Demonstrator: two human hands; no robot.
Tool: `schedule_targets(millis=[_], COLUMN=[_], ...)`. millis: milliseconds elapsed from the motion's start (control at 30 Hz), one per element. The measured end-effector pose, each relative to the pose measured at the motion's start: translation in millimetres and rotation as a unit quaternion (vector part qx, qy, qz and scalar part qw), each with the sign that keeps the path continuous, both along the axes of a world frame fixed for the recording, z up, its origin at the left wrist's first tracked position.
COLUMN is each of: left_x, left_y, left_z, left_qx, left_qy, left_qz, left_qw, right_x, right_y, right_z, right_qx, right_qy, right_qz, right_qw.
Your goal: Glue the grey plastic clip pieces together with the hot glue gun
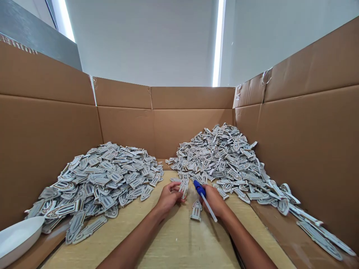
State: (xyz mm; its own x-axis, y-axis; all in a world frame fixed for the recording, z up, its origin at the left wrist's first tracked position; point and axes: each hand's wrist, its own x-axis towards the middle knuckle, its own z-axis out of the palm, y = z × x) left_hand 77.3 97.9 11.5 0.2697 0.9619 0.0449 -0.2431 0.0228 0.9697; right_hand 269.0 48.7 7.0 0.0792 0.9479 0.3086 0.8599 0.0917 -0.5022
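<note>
Between the fingers of my left hand [168, 197] is a small grey-white window-shaped cutout [183, 188] with a pointed top and slots. My right hand [214, 201] is wrapped round a blue glue gun [198, 187], from whose back a whitish glue stick [209, 209] slants toward me. The gun's front end points away, toward the piles. On the board just below and between my hands lies a single loose cutout [196, 211]. Part of the gun's handle is hidden by my right hand.
A large pile of similar cutouts [106, 175] stands on the left, and a taller pile [221, 153] on the back right. Cardboard walls [193, 130] surround the pale wooden board [179, 246]. A white bowl [21, 239] sits at the front left. Longer pieces [319, 239] lie at the right.
</note>
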Motion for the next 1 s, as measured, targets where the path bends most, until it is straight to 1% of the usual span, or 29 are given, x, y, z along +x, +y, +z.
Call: schedule_targets(millis=[100,167,233,333,433,500,667,833,1000], left_x=[1,1,1,1,2,2,1,1,1], left_y=[-1,0,0,0,-2,-3,-3,-1,-1], left_z=[0.0,-0.4,-0.6,0.5,2.0,2.5,0.0,-3.7,-3.1], left_qx=[-0.006,-0.010,-0.020,-0.033,-0.033,-0.032,-0.007,0.016,0.034], left_qy=[0.012,0.020,0.021,0.001,-0.028,-0.043,-0.051,-0.032,-0.005], left_qz=[-0.001,-0.007,-0.008,-0.015,-0.038,-0.056,-0.084,-0.070,-0.061], left_qw=[1.000,1.000,1.000,0.999,0.998,0.997,0.995,0.997,0.998], right_x=[-1,-2,-4,-8,-11,-14,-19,-21,-20], right_y=[0,1,2,4,6,7,6,7,6], right_z=[-0.5,-0.5,0.5,2.6,2.8,1.9,-0.7,-4.7,-3.3], right_qx=[0.019,0.044,0.062,0.060,0.048,0.048,0.060,0.038,0.043], right_qy=[0.038,0.062,0.107,0.214,0.305,0.339,0.351,0.373,0.363], right_qz=[0.013,0.011,0.003,0.002,0.033,0.053,0.082,0.099,0.109], right_qw=[0.999,0.997,0.992,0.975,0.951,0.938,0.931,0.922,0.925])
